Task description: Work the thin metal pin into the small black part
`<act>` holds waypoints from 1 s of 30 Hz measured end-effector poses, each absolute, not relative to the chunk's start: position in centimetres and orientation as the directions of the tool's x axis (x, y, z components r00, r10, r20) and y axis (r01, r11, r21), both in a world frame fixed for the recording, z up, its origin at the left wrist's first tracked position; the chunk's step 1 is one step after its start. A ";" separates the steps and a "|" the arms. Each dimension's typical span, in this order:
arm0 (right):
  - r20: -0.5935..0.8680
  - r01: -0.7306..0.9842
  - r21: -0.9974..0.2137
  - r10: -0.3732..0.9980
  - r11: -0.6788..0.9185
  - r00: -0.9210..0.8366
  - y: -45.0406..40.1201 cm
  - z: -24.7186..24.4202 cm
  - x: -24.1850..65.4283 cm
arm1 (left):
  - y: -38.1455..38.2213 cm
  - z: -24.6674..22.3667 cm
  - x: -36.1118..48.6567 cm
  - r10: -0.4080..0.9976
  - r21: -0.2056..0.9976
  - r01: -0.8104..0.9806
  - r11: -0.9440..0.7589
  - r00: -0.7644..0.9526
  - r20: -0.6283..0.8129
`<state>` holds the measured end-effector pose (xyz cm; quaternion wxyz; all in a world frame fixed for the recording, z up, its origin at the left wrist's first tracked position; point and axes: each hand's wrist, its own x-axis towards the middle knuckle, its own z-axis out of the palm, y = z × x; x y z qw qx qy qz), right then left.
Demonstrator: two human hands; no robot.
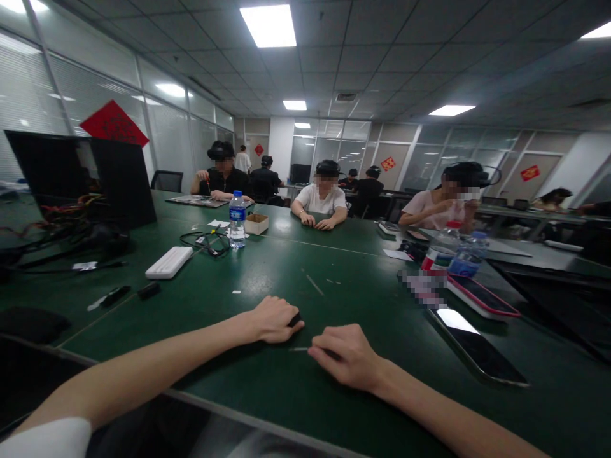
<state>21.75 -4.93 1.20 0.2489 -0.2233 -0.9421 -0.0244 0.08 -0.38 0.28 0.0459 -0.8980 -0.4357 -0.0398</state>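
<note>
My left hand [275,319] rests on the green table, its fingers closed round a small black object [294,319] that pokes out by the thumb. Just to the right and slightly nearer to me, my right hand [351,357] is closed on a slim tool with a thin, pale metal tip [299,349]. The tip points left, toward my left hand, and stays apart from it. Most of the tool's dark handle is hidden in my fingers, so its exact kind is unclear. The black object's kind is also unclear.
A smartphone [480,346] and a pink-edged phone [483,296] lie at the right, near bottles [468,254]. Left of centre are a white power bank [169,263], coiled black cable [210,242], water bottle [237,219] and small box [256,223]. People sit across the table.
</note>
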 end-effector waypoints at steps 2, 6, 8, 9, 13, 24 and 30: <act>0.439 0.339 -0.017 0.312 0.941 -0.843 -5.8 1.2 21.0 | -0.1 0.2 0.2 0.790 -0.054 0.798 -0.600 0.602 0.116; 0.470 0.432 -0.035 0.396 0.901 -0.789 -4.7 1.2 22.0 | 0.0 0.1 0.1 0.764 -0.049 0.776 -0.628 0.628 0.146; 0.483 0.507 -0.048 0.464 0.861 -0.743 -3.2 1.3 23.3 | -0.2 0.2 0.0 0.743 -0.049 0.756 -0.653 0.651 0.154; 0.482 0.529 -0.045 0.482 0.847 -0.731 -2.6 1.2 23.9 | -0.3 0.2 0.0 0.732 -0.049 0.746 -0.664 0.662 0.160; 0.452 0.567 -0.017 0.512 0.823 -0.730 -1.4 1.1 24.8 | -0.6 0.6 0.1 0.704 -0.040 0.718 -0.695 0.690 0.168; 0.391 0.599 0.028 0.543 0.800 -0.743 -1.9 0.9 24.1 | -0.9 0.7 0.1 0.672 -0.045 0.686 -0.726 0.722 0.162; 0.378 0.614 0.029 0.560 0.788 -0.737 -2.0 1.0 24.1 | -0.8 0.4 0.1 0.674 -0.061 0.691 -0.721 0.718 0.171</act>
